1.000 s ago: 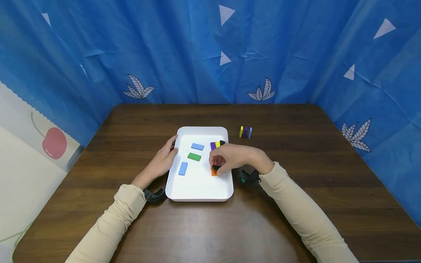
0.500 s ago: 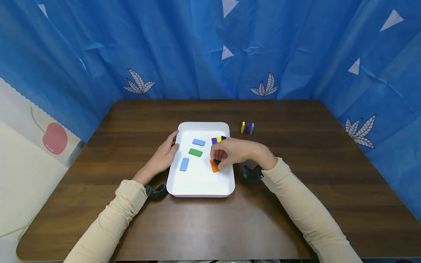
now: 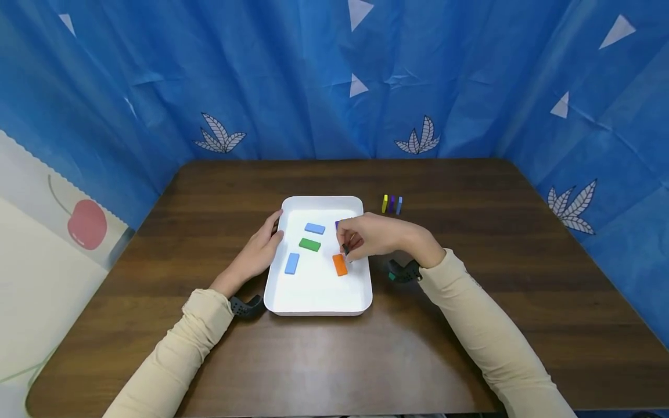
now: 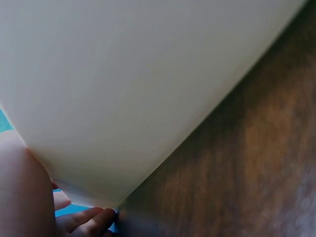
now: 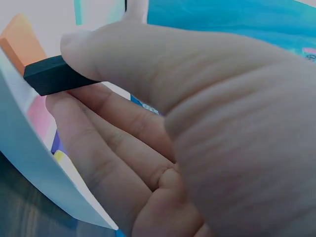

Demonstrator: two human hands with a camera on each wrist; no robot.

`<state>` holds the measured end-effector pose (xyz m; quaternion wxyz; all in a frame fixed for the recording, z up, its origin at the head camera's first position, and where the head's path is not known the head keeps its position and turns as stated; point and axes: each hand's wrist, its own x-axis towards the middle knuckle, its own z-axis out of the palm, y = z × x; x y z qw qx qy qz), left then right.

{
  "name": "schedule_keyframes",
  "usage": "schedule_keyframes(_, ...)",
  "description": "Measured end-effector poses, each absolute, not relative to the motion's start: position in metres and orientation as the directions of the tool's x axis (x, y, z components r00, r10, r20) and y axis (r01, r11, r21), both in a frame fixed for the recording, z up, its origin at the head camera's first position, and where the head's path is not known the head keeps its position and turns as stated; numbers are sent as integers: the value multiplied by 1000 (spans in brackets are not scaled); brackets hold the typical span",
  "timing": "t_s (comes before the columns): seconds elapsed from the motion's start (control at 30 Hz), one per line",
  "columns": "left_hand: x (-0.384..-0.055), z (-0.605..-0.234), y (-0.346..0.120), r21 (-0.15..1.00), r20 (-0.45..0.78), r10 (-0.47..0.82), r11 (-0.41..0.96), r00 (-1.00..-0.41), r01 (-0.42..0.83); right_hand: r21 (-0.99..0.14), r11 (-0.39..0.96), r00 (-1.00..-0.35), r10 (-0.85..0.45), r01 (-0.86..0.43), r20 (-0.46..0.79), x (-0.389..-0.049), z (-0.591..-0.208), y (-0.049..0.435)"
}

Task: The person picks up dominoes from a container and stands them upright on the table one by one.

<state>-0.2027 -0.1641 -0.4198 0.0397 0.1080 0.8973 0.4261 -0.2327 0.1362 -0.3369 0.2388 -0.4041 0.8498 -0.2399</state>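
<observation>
In the head view a white tray (image 3: 319,299) sits on the table with its left side held by my left hand (image 3: 257,252). The thumb is at the rim, and the fingers lie along the outer wall in the left wrist view. My right hand (image 3: 373,235), over the tray's right side, pinches a small black block (image 5: 57,75) between thumb and fingertips. Close below it lies an orange block (image 3: 340,265). A purple block (image 3: 337,224) shows only in part behind the right hand. A green block (image 3: 310,244) and two blue blocks (image 3: 315,228) lie flat in the tray's left half.
A yellow block (image 3: 384,204), a purple block (image 3: 391,204) and a blue block (image 3: 399,205) stand in a row on the brown table (image 3: 470,325), beyond the tray's right far corner. A blue curtain (image 3: 308,87) hangs behind the table.
My right hand has shifted slightly away from the orange block with the black block in it. The orange block is now more exposed and slightly turned. The left hand stays at the tray.
</observation>
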Motion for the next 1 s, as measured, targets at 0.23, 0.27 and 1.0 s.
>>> schedule_keyframes(0.23, -202, -419, -161, 778, 37, 227, 605, -973, 171, -604, 583, -608, -770, -544, -196, -232, -331, 144)
schedule_keyframes(0.27, -202, -419, -161, 779, 38, 229, 603, -973, 172, -607, 582, -610, -769, -541, -193, -232, -330, 145)
schedule_keyframes(1.0, -201, -421, -161, 773, 39, 230, 610, -972, 176, -587, 552, -612, -782, -592, -119, -236, -319, 161)
